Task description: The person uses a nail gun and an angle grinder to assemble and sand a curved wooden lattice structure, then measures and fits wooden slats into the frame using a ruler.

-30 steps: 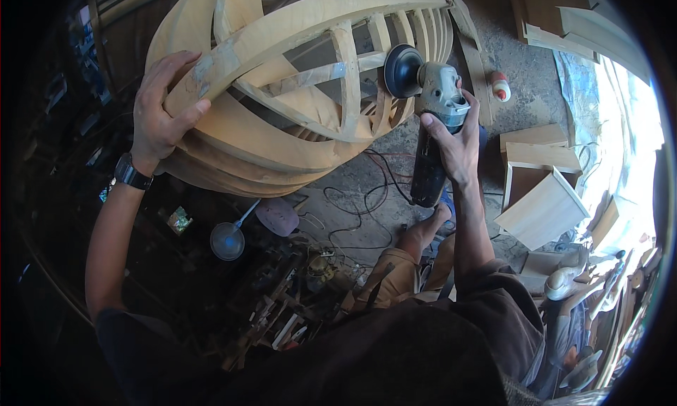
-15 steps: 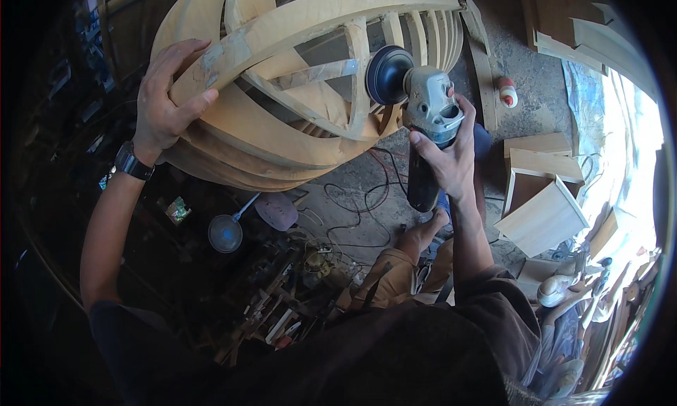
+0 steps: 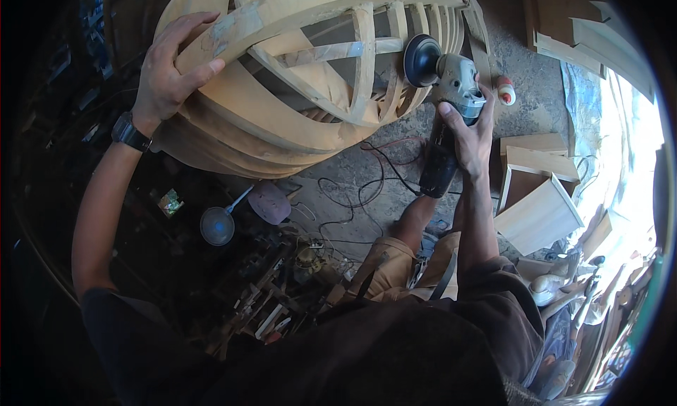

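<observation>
"Grey floor (image 3: 518, 64) is seen under the work, and pale wooden boxes (image 3: 539, 216) are at the right. Where is the wooden frame (image 3: 282, 127)?"

"At the top, left of the middle. Its upper part is cut off by the picture's edge."

"And how are the hands?"

"Left hand (image 3: 169, 75) clasps the end of the thick rim (image 3: 303, 11), with fingers over it and the thumb spread well apart from them. Right hand (image 3: 474, 138) is wrapped around an angle grinder (image 3: 455, 85); most of its fingers are hidden behind the tool."

"Does the round black pad (image 3: 422, 60) touch the ribs (image 3: 363, 68)?"

"It appears close to the wood, but contact I cannot tell. Also, the left side is too dark to make out, and the far right too bright."
</observation>
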Demonstrator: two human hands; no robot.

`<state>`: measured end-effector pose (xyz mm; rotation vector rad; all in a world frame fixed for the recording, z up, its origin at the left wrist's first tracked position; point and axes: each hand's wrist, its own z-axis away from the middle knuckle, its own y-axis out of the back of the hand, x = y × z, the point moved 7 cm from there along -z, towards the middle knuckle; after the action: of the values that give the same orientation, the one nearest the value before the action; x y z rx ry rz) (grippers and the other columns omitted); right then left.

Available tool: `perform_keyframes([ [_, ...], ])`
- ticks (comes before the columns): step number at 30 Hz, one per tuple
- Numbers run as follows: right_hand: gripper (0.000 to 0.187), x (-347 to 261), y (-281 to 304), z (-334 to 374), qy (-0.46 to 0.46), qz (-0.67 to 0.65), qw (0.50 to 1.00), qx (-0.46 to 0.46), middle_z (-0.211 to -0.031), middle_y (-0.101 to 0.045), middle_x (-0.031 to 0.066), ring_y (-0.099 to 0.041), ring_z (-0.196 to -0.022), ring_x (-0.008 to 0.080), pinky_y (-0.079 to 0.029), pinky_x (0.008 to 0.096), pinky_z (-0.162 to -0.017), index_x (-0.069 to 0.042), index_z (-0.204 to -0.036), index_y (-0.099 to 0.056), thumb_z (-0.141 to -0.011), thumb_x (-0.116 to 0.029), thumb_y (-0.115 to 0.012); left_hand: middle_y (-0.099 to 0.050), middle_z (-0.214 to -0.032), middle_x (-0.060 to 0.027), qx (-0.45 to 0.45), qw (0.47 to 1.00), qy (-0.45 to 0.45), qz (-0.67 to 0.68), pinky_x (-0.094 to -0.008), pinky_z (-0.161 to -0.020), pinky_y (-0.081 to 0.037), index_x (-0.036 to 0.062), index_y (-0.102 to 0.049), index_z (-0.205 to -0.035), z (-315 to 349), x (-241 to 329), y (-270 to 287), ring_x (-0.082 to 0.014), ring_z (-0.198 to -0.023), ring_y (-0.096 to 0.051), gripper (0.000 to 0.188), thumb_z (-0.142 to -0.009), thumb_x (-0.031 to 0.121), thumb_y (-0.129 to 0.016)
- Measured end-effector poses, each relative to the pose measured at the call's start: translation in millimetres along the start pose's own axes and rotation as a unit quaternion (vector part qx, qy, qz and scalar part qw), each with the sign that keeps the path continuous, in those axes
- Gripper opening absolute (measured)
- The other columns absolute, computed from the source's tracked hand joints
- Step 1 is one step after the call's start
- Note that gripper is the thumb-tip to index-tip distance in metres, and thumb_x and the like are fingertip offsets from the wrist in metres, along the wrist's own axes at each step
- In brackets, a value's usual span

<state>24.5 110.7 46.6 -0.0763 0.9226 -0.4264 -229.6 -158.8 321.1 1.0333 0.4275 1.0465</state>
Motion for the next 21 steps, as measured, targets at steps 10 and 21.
perform_keyframes([
  [10, 0.085, 1, 6, 8, 0.041, -0.124, 0.991, 0.019, -0.125, -0.058, 0.0204, -0.063, -0.111, 0.0234, -0.053, 0.0355, -0.097, 0.008, -0.147, -0.033, -0.086, -0.023, -0.084, -0.065, -0.127, -0.0222, 0.013, 0.998, 0.032, 0.053, -0.0441, -0.104, -0.047, -0.0063, -0.061, -0.132, -1, 25, -1, -0.0317, -0.119, -0.063, 0.096, -0.072, 0.067, -0.071],
  [21, 0.086, -16, -9, 22, 0.111, -0.009, 0.994, 0.002, -0.119, -0.065, 0.0212, -0.067, -0.106, 0.0235, -0.055, 0.036, -0.093, 0.008, -0.143, -0.036, -0.089, -0.04, -0.083, -0.068, -0.126, -0.0212, 0.016, 0.991, 0.034, 0.128, -0.0414, -0.101, -0.05, -0.0071, -0.058, -0.135, 3, 38, -10, -0.0294, -0.117, -0.065, 0.09, -0.078, 0.061, -0.071],
])
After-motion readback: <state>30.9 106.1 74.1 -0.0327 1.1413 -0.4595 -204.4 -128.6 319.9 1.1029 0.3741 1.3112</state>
